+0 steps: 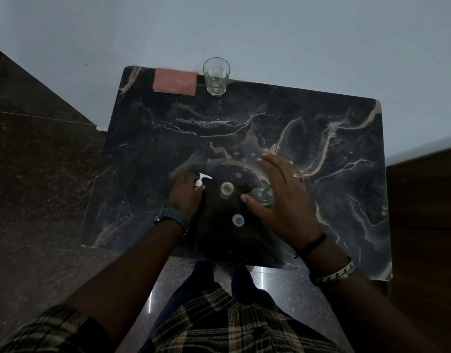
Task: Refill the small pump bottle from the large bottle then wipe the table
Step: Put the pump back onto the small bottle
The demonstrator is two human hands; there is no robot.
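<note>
Evidently somewhere in the early-to-middle part of the refill, judging by the layout.

Done so far, as read from the scene:
- Unscrewed and lifted off: white pump head (202,180), gripped in left hand (184,193) with fingers curled round its collar, nozzle pointing right.
- Left standing upright with mouth open: small pump bottle (227,190), near the middle of the table (321,128), just right of the left hand. Fill level unreadable in this dim light.
- Taken off and laid on the table nearer the person: round pale cap (237,220), presumably from the large bottle.

In hand now:
- Spreads right hand (283,200) with fingers straight over the large bottle (263,194), clear-walled, just right of the small one. Largely covers it; cannot tell whether palm touches it, nor whether it stands or lies. No grasp closed on it.

Left to do, by judgement: pour from large into small, refit pump head, recap large bottle, fetch cloth, wipe table.

Untouched at the far edge: folded pink cloth (175,81) at the far left corner, with a drinking glass (216,76) just beside it to the right, well apart from both hands.

Count:
- bottles: 2 (one small, one large)
- pump heads: 1
- loose caps: 1
- cloths: 1
- glasses: 1
- hands: 2

Also noted: a few pale round spots on the marble beyond the bottles; cannot tell whether drips or reflections.
</note>
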